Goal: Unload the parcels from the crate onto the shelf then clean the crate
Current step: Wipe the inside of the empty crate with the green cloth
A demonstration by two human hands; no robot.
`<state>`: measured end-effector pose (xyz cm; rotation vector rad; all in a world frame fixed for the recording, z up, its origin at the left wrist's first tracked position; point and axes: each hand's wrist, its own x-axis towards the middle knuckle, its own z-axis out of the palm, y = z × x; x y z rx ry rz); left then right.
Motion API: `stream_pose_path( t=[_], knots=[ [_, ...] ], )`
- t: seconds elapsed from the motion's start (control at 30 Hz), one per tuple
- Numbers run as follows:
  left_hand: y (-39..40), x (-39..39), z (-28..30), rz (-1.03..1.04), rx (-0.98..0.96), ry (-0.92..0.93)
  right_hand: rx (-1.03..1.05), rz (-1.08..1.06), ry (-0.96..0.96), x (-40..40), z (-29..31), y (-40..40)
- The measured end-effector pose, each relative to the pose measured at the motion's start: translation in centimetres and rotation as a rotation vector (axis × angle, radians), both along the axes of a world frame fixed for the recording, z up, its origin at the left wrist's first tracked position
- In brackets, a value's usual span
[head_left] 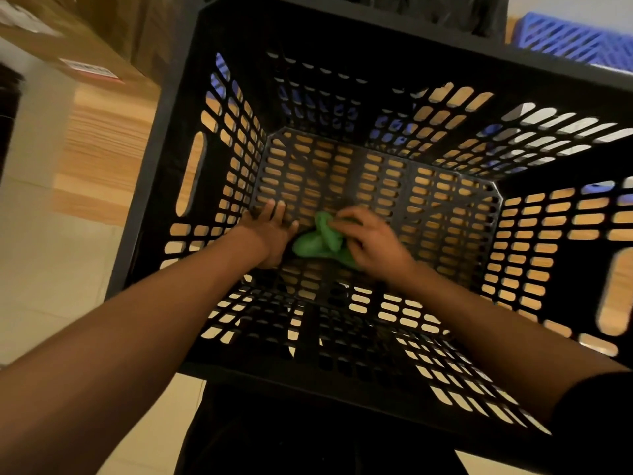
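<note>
A: Both arms are down inside the crate point(342, 42) — black, slotted on every wall and on the floor, and no parcels in it that I can see.

B: And there's the cloth point(320, 242), green and bunched up, lying on the crate floor near the nearer edge, right between the two hands.

A: The right hand point(371, 246) is on top of it, fingers curled over the bunch — it grips the cloth and presses it onto the slotted floor.

B: The left hand point(272, 231)?

A: Flat, fingers straight and together, pointing away from the person. It rests on the crate floor by the left wall, just beside the cloth — nothing held in it.

B: Through the slots you get a wooden surface under the crate. Whether that's a bench or a shelf, I can't tell.

A: Off to the upper left there's a cardboard box point(78, 42) with a label, blurred. Upper right, beyond the crate's far rim, a blue basket point(575, 39) with a lattice wall.

B: Pale floor point(41, 286) to the left, and a dark sleeve point(596, 406) showing on the right arm.
</note>
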<state>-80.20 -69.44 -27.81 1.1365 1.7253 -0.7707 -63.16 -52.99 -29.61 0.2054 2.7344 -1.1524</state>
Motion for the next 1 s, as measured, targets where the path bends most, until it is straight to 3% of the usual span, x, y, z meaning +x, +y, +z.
stream_pose_path(
  t=[0.1,0.2,0.37,0.63,1.0],
  knots=[
    [-0.1,-0.3,-0.2,0.004,0.007,-0.022,0.04,-0.062,-0.072,-2.5,-0.6,1.3],
    [-0.3,-0.5,-0.4,0.001,0.002,-0.017,0.03,0.077,-0.187,-2.8,-1.2,-0.6],
    [-0.2,-0.5,-0.4,-0.017,0.004,0.006,-0.083,0.379,-0.218,-0.1,-1.0,-6.6],
    [-0.3,-0.5,-0.4,-0.037,-0.005,0.014,-0.044,0.514,-0.079,-4.0,-1.7,-10.5],
    [-0.4,-0.6,-0.5,-0.03,0.003,0.012,0.163,0.706,-0.127,2.1,-0.8,-2.4]
  ],
)
